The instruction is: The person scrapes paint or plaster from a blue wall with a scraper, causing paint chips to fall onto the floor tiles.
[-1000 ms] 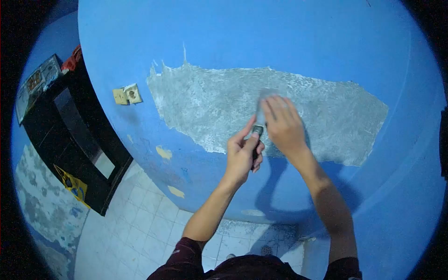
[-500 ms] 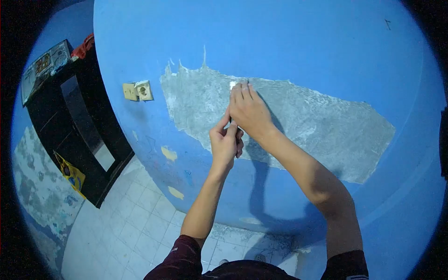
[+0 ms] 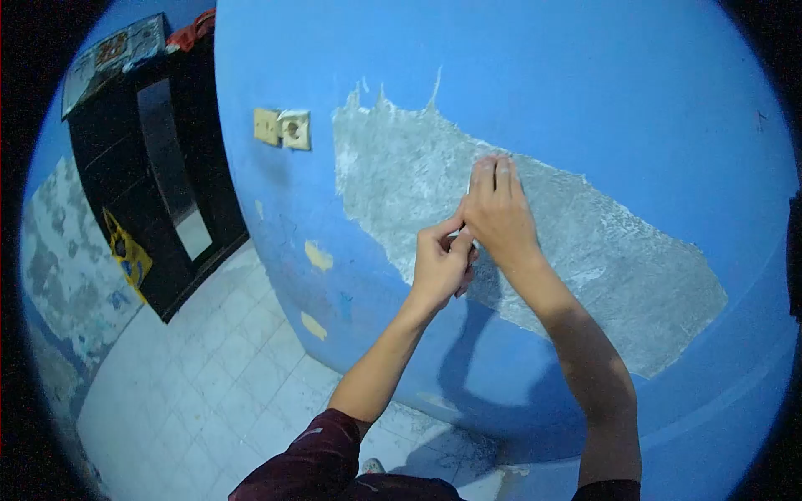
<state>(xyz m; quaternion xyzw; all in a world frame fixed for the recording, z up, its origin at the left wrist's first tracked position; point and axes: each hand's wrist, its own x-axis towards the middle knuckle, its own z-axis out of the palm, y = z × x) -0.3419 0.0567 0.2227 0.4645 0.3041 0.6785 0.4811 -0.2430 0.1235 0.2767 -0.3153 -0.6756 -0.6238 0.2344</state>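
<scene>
A rough grey patch of bare plaster (image 3: 618,259) shows where the blue paint is gone from the wall. Against the patch, near its upper edge, my right hand (image 3: 501,213) lies with fingers stretched out and pointing up. Just below and to the left, my left hand (image 3: 441,265) is closed round a thin object that is mostly hidden, so its kind cannot be made out. Both hands meet near my right thumb. Whatever lies under my right palm and fingers is covered from view.
A switch and socket (image 3: 294,129) stick out from the blue wall (image 3: 585,75) left of the patch. A dark cabinet (image 3: 125,175) with a yellow bag (image 3: 129,259) stands farther left. Pale floor tiles (image 3: 209,359) lie below.
The view has turned, so the wall and patch appear tilted and farther right. Both hands remain together on the patch. The white spot beside my right fingertips no longer shows.
</scene>
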